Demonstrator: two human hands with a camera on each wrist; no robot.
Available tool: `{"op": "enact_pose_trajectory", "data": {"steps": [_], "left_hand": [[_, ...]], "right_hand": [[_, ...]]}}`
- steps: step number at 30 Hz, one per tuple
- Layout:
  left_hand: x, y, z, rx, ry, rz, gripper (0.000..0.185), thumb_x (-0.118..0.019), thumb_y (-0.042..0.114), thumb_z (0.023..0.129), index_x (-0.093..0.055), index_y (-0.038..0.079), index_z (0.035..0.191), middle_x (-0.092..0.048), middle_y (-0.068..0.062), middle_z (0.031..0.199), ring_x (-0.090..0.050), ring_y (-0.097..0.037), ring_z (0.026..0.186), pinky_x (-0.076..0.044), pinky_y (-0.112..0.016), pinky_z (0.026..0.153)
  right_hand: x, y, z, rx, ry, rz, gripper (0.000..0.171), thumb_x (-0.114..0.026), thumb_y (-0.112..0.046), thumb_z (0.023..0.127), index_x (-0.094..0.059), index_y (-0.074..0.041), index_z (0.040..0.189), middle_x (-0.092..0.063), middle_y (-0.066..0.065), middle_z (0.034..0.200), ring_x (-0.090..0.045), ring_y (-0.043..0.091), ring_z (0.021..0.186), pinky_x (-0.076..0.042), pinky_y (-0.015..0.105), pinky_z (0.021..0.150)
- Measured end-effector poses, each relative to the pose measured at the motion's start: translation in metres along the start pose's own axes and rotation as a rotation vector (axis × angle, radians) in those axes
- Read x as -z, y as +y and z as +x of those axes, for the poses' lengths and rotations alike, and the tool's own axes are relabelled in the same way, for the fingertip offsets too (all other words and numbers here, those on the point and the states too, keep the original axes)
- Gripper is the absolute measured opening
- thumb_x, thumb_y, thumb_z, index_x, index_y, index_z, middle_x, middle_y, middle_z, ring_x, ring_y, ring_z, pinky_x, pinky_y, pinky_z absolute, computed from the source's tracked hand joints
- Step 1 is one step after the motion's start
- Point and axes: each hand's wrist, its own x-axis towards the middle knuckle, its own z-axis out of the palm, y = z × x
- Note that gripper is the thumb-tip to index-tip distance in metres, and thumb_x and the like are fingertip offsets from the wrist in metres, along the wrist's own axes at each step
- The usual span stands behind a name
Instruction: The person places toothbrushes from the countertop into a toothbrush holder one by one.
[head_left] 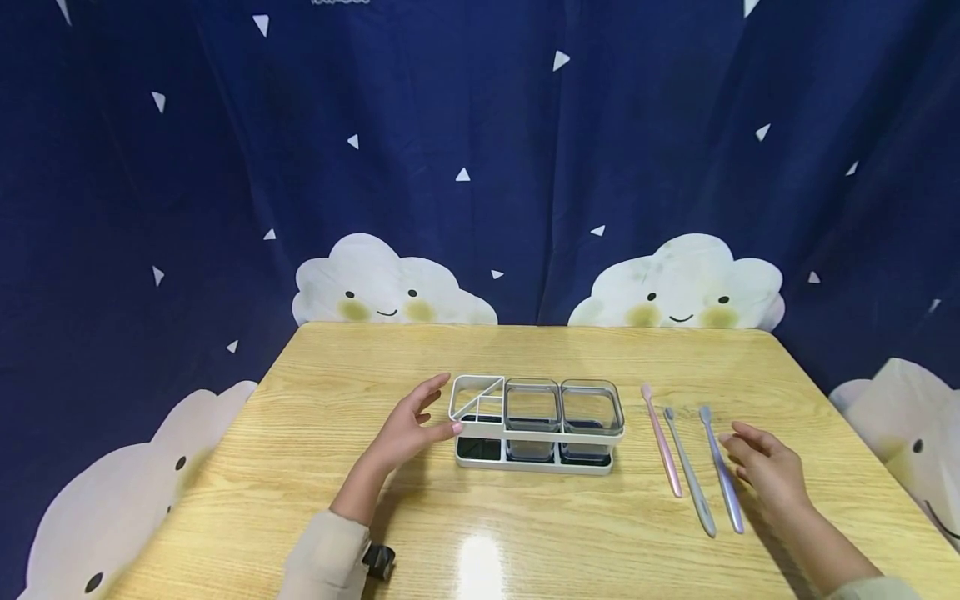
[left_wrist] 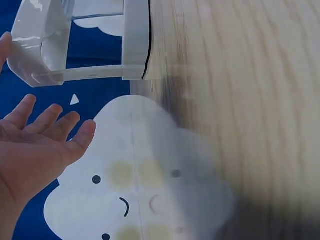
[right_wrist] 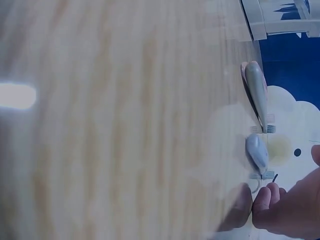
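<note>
A white holder rack (head_left: 536,436) stands mid-table with two clear cups (head_left: 532,407) in it and a divided section at its left end. My left hand (head_left: 417,425) is open at that left end, thumb against the rack's front corner and fingers by its top rim. The left wrist view shows the left hand (left_wrist: 42,145) spread below the rack (left_wrist: 132,40). Three toothbrushes lie to the right: pink (head_left: 663,443), grey (head_left: 690,473) and lilac (head_left: 723,471). My right hand (head_left: 763,467) hovers beside the lilac one, fingers relaxed, holding nothing.
The wooden table (head_left: 525,533) ends at a dark blue curtain (head_left: 480,167) printed with clouds, which hangs behind and at both sides. In the right wrist view the grey brush (right_wrist: 257,90) and lilac brush (right_wrist: 257,150) lie near the table's edge.
</note>
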Motion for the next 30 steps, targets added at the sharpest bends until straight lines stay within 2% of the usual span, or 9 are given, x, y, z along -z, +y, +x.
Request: {"op": "enact_pose_trajectory", "data": {"steps": [5,10,12,18,22,25,30], "left_hand": [[0.001,0.002,0.002,0.016,-0.053,-0.059,0.075,-0.075,0.011,0.079,-0.036,0.008,0.142,-0.036,-0.008,0.144,-0.030,-0.034,0.131,-0.026,-0.056,0.101],[0.000,0.021,0.000,0.038,-0.097,-0.098,0.073,-0.071,0.007,0.080,-0.033,0.002,0.142,-0.038,-0.019,0.141,-0.032,-0.035,0.130,-0.026,-0.057,0.100],[-0.001,0.028,-0.001,0.039,-0.100,-0.098,0.071,-0.070,0.007,0.081,-0.033,0.000,0.142,-0.040,-0.023,0.138,-0.034,-0.036,0.128,-0.027,-0.057,0.099],[-0.003,0.029,0.000,0.047,-0.098,-0.160,0.071,-0.069,0.002,0.081,-0.032,-0.002,0.142,-0.040,-0.025,0.137,-0.033,-0.038,0.128,-0.029,-0.055,0.100],[-0.004,0.025,0.000,0.053,-0.109,-0.199,0.073,-0.069,0.000,0.081,-0.030,-0.002,0.142,-0.038,-0.025,0.138,-0.033,-0.040,0.127,-0.032,-0.051,0.100],[-0.005,0.012,0.004,0.042,-0.100,-0.207,0.072,-0.070,0.003,0.081,-0.032,0.002,0.142,-0.040,-0.023,0.137,-0.034,-0.040,0.127,-0.032,-0.050,0.099],[-0.008,-0.007,0.009,0.020,-0.082,-0.210,0.071,-0.071,0.007,0.081,-0.035,0.009,0.142,-0.041,-0.018,0.137,-0.035,-0.042,0.126,-0.034,-0.050,0.098]], "right_hand": [[0.000,0.000,0.004,0.001,-0.012,0.018,0.064,-0.062,-0.034,0.089,-0.038,0.005,0.134,-0.053,-0.023,0.090,-0.055,-0.003,0.080,-0.048,0.021,0.067],[0.000,-0.001,0.006,-0.003,-0.029,-0.018,0.068,-0.060,-0.035,0.090,-0.034,0.008,0.137,-0.052,-0.020,0.094,-0.053,-0.007,0.078,-0.048,0.021,0.067],[0.000,0.000,0.007,-0.013,-0.036,-0.036,0.070,-0.060,-0.035,0.090,-0.032,0.009,0.138,-0.051,-0.020,0.094,-0.052,-0.008,0.077,-0.048,0.021,0.067],[0.001,0.002,0.009,-0.033,-0.047,-0.074,0.071,-0.059,-0.036,0.090,-0.032,0.009,0.138,-0.050,-0.021,0.090,-0.051,-0.006,0.076,-0.049,0.023,0.066],[0.002,0.003,0.009,-0.039,-0.064,-0.118,0.072,-0.059,-0.038,0.090,-0.032,0.009,0.139,-0.056,-0.007,0.100,-0.052,-0.004,0.077,-0.049,0.025,0.065],[0.002,0.003,0.009,-0.033,-0.074,-0.160,0.072,-0.057,-0.039,0.091,-0.032,0.009,0.139,-0.057,0.010,0.113,-0.053,0.001,0.079,-0.049,0.027,0.064],[0.000,0.000,0.012,-0.027,-0.068,-0.200,0.071,-0.056,-0.039,0.092,-0.034,0.010,0.137,-0.049,0.029,0.124,-0.057,0.021,0.092,-0.051,0.026,0.065]]}}
